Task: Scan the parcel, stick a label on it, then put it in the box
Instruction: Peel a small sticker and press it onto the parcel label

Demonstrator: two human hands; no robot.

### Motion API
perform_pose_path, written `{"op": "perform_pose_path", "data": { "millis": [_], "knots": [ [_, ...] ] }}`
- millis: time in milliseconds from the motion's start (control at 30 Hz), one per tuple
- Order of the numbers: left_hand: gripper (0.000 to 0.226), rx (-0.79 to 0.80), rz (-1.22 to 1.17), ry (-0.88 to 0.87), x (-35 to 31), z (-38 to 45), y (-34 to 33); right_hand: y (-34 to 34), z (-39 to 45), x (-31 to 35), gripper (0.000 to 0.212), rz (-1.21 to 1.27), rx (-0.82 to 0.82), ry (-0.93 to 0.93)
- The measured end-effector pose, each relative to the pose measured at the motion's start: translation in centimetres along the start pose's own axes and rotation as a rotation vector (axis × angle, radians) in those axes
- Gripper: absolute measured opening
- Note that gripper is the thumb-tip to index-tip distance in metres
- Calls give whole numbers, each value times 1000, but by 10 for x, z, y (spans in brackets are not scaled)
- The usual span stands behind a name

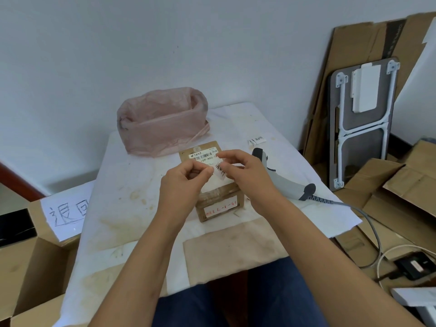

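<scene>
Lowest in the frame, two bare forearms reach up from the person's lap over the white-covered worktop [132,208]. At frame centre the left hand [182,182] and right hand [245,171] meet above the parcel [219,201], each in a narrow pinch grip on an end of a small handwritten label [220,170]. It looks stretched between the fingertips, probably so it can be peeled from its backing or held flat before pressing down. The parcel, a small brown carton with a barcoded shipping slip on top, sits directly under the hands, so the label need only drop a little. Just right of it the scanner [278,178] lies on its side, cable trailing to the lower right, likely set aside after scanning. Further up lie spare labels [257,140]. At lower left stands the open box [35,267].
</scene>
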State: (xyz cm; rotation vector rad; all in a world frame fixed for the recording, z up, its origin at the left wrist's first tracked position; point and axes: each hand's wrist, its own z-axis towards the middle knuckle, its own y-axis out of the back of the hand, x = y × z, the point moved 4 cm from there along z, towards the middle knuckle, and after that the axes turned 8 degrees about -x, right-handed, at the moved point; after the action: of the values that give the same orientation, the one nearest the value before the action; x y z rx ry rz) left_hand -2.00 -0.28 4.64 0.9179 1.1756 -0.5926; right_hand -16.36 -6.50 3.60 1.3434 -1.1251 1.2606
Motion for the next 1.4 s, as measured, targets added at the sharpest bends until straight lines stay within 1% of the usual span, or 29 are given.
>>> {"op": "perform_pose_path", "data": {
  "millis": [100, 233, 367, 433, 500, 567, 600, 633, 700, 800, 867, 1067, 1167, 1267, 1400],
  "knots": [
    [8, 34, -54, 25, 3, -1, -2, 0, 1, -1, 19, 99, 23, -51],
    [14, 59, -136, 62, 5, -2, -5, -1, 1, -2, 18, 161, 39, -80],
    [14, 99, -193, 102, 7, -4, -6, -1, 0, -4, 17, 182, 43, -91],
    [13, 116, -236, 144, 8, -4, -6, 0, 0, -4, 17, 150, 28, -70],
    [12, 105, -256, 163, 9, -4, -6, 3, 0, -3, 17, 14, -36, 19],
    [9, 61, -218, 138, 10, -3, -4, 6, -3, 5, 15, -236, -130, 204],
    [8, 38, -188, 117, 10, -3, -3, 6, -6, 9, 13, -305, -144, 285],
    [8, 23, -160, 98, 10, -3, -2, 4, -9, 12, 12, -320, -128, 327],
    [8, 15, -126, 78, 10, -2, -2, 1, -15, 14, 9, -321, -70, 334],
    [9, 21, -116, 61, 7, -4, -2, -1, -17, 11, 8, -315, -41, 273],
    [8, 24, -103, 37, 5, -5, -1, 0, -15, 9, 11, -273, -17, 198],
    [7, -1, 57, -126, -5, -8, 4, -1, -11, 5, 13, -7, 87, -48],
    [7, 31, 83, -161, -7, -6, 5, 1, -9, 5, 17, 97, 191, -171],
    [7, 78, 95, -171, -5, -4, 8, 4, -9, 7, 13, 144, 287, -251],
    [7, 128, 125, -215, -6, -3, 9, 5, -8, 7, 13, 162, 358, -334]
  ]
}}
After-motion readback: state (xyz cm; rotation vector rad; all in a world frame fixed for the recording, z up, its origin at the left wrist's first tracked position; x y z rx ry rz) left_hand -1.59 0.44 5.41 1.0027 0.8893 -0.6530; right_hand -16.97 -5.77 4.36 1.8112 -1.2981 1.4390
